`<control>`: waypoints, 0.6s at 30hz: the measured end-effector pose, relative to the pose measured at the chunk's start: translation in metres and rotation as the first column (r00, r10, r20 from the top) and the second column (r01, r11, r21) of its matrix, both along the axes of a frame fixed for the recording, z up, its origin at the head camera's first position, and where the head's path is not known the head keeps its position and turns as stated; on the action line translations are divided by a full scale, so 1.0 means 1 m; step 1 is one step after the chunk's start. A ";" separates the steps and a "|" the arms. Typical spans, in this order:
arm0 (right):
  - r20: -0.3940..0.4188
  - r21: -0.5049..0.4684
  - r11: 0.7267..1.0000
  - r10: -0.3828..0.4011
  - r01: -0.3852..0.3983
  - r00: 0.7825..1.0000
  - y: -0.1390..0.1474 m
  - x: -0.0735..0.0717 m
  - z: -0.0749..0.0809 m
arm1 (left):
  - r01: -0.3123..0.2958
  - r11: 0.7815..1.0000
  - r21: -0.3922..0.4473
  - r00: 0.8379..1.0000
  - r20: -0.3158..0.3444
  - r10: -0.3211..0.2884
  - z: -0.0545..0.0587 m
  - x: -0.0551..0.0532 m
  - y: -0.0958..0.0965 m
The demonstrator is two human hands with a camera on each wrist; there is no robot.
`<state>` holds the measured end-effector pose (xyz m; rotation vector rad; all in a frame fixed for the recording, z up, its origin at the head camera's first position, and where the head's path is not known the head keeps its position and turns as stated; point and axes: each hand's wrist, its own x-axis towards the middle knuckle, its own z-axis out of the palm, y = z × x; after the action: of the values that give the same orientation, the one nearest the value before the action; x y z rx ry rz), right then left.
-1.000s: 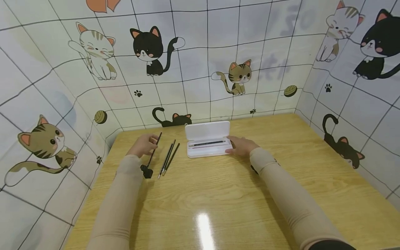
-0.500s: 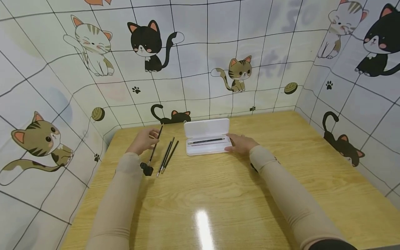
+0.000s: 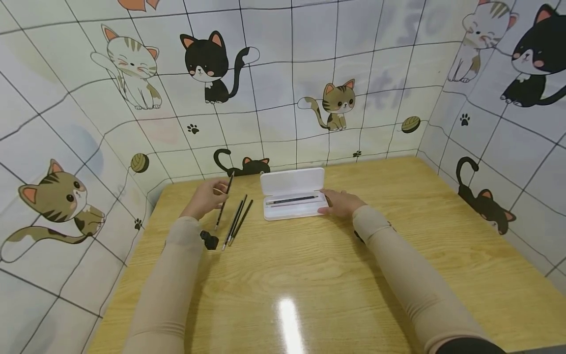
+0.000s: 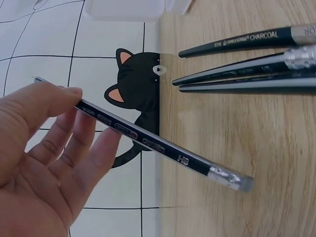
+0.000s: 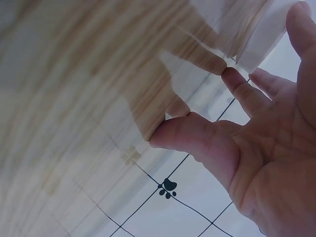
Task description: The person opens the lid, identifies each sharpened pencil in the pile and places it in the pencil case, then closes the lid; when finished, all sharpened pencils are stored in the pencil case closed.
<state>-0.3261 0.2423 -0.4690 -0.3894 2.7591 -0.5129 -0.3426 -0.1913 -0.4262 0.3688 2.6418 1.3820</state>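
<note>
My left hand pinches a dark pencil between thumb and fingers. This pencil carries an HB mark, and its eraser end points down toward the table in the head view. Three dark pencils lie close together on the table just right of that hand. An open white pencil case stands farther right, with a pencil inside it. At the case's right end, my right hand holds it, thumb at the front corner and fingers toward the hinge. Only the edge of the case shows in the right wrist view.
The wooden table meets a cat-patterned backdrop behind the case and at both sides. A small black device sits by the left wrist.
The held pencil has moved slightly right and up, its lower end now above and clear of the black device. My right hand and the case keep their places.
</note>
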 end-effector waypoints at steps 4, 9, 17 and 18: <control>0.009 -0.002 1.000 0.004 -0.004 1.000 0.000 -0.001 0.001 | 0.000 1.000 0.007 0.999 -0.035 0.001 0.001 0.000 0.003; 0.003 -0.001 1.000 0.000 0.000 1.000 0.000 -0.001 0.000 | -0.002 1.000 0.031 0.998 -0.057 0.004 0.004 0.000 0.007; 0.002 0.005 1.000 -0.002 0.002 1.000 0.000 -0.002 -0.001 | -0.017 0.998 0.065 0.995 -0.101 0.023 0.002 -0.002 0.010; 0.003 0.004 1.000 -0.002 0.002 1.000 0.000 -0.002 -0.001 | -0.018 0.998 0.067 0.993 -0.112 0.025 0.002 -0.002 0.011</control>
<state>-0.3279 0.2423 -0.4698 -0.3842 2.7578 -0.5086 -0.3450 -0.1808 -0.4239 0.4404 2.7020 1.5003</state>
